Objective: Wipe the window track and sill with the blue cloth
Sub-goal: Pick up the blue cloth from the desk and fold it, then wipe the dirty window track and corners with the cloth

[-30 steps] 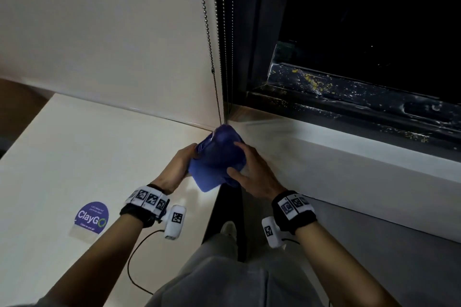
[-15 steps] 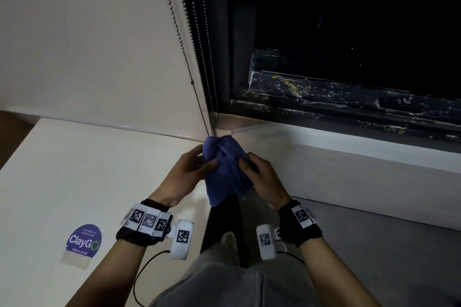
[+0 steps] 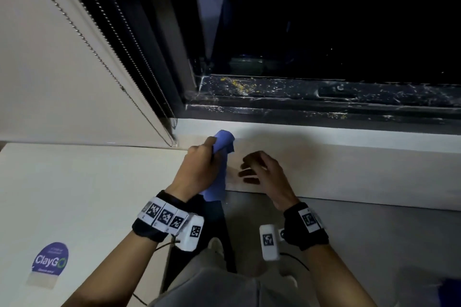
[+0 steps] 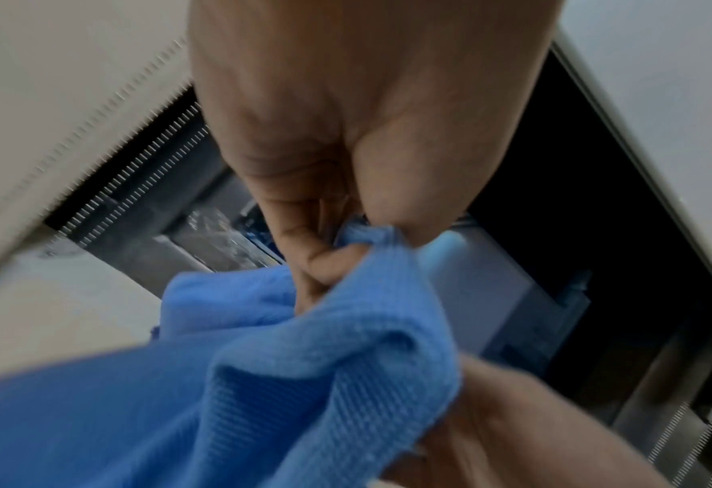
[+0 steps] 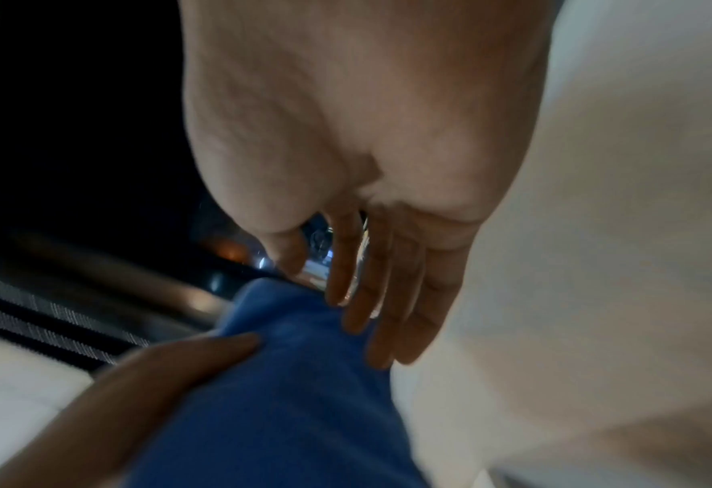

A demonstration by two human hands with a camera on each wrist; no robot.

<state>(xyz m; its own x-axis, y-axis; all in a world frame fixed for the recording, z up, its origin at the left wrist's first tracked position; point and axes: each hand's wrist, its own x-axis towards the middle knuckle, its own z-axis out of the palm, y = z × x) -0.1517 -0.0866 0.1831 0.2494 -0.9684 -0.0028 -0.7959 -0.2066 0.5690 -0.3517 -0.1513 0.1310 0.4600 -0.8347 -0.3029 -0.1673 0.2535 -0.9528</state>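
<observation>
My left hand (image 3: 199, 169) grips the bunched blue cloth (image 3: 220, 157) just in front of the white sill (image 3: 324, 137), near its left end. In the left wrist view the fingers (image 4: 321, 264) curl round a fold of the blue cloth (image 4: 304, 363). My right hand (image 3: 259, 169) hovers a little to the right of the cloth with relaxed fingers and holds nothing; its straight fingers (image 5: 387, 297) show beside the blue cloth (image 5: 283, 379). Behind the sill runs the dark window track (image 3: 324, 97), speckled with yellow and white grit.
A beaded blind chain (image 3: 104, 65) hangs along the window frame at left. A white desk (image 3: 87, 194) with a purple ClayGo sticker (image 3: 51, 259) lies to the left. Grey floor (image 3: 374, 244) lies below the sill; dark glass stands above the track.
My right hand has let go of the cloth and drawn to the right. The left hand alone now holds it, closer to the sill. The view has shifted nearer to the window.
</observation>
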